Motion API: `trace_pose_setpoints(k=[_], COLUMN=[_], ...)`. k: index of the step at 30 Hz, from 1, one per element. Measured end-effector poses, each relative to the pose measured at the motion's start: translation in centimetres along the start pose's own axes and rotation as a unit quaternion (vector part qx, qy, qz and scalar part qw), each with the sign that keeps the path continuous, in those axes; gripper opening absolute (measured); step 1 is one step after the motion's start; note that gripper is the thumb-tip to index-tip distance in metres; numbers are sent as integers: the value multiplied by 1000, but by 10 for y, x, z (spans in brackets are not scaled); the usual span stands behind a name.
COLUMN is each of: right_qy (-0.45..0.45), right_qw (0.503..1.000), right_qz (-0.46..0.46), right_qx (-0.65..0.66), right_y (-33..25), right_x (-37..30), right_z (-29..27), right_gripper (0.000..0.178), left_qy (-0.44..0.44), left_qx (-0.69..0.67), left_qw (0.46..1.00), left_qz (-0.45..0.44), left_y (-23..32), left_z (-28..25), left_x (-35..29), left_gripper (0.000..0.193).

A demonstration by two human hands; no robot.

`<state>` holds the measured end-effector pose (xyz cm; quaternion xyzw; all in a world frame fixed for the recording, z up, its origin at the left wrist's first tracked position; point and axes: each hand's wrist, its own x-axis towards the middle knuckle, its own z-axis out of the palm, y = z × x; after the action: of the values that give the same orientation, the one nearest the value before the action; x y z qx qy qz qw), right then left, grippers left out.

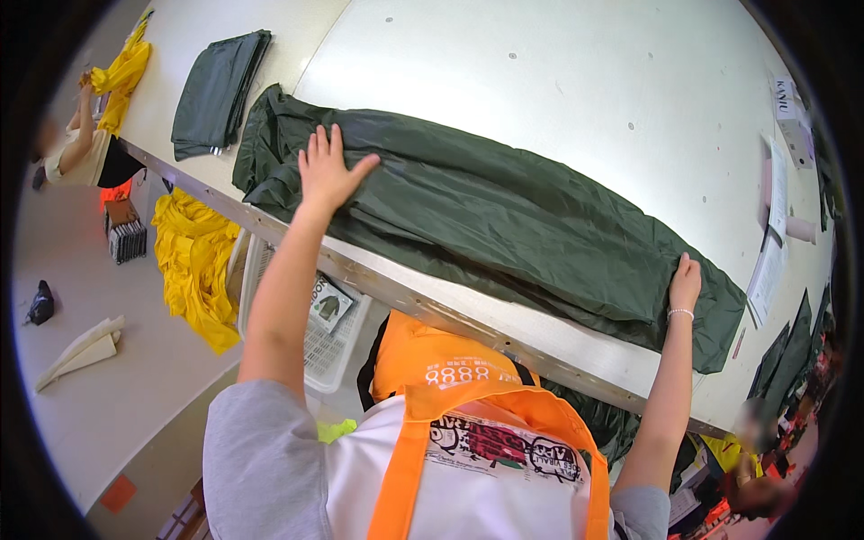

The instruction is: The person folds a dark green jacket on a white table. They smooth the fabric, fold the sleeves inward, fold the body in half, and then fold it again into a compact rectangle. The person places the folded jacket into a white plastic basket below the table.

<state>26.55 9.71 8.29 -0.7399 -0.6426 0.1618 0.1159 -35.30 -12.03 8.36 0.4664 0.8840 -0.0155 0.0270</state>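
A long dark green garment (504, 211) of thin, shiny fabric lies stretched across the white table, running from upper left to lower right with creases along it. My left hand (329, 173) rests flat on its left part, fingers spread and thumb out. Near the right end, my right hand (686, 283) has its fingers closed on the fabric; a pale beaded bracelet circles that wrist. Just beyond the garment's left end sits a stack of folded dark green garments (216, 94).
Below the table's near edge stand a white plastic basket (346, 346) and a heap of yellow fabric (193, 261). Papers (768, 270) and a white box (794, 126) lie at the right. Another person (81, 148) handles yellow fabric at the far left.
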Motion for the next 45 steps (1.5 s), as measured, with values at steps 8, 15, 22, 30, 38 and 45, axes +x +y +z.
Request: trace_pose_setpoints(k=[8,15,22,30,38,45], right_qy=[-143,-65,-14,14,138,92], right_qw=[924,941,964,994,910,700], right_qz=[-347,-279,-162,-79,58,285], right_qx=[-81,-178,-209,-73,387,648], right_y=[-164,-101,-87,-38,19,102], right_x=[-96,-94,-90,-85,-127,-182], right_z=[-41,66,27,52,-1,4], right_gripper=[43,68,63,61,50,76], left_qy=[139,98,86,13,11,58], left_qx=[65,17,38,211,-70,-104], left_qw=[988,995,994,977,966,964], left_qz=[5,-29,-47,-35,249,239], left_y=[-42,-44,-56,20,281,292], left_z=[1,49,53,-15,-25,31], left_x=[52,61,66,84,-106,-109], left_gripper=[85,89,86,80,87,93])
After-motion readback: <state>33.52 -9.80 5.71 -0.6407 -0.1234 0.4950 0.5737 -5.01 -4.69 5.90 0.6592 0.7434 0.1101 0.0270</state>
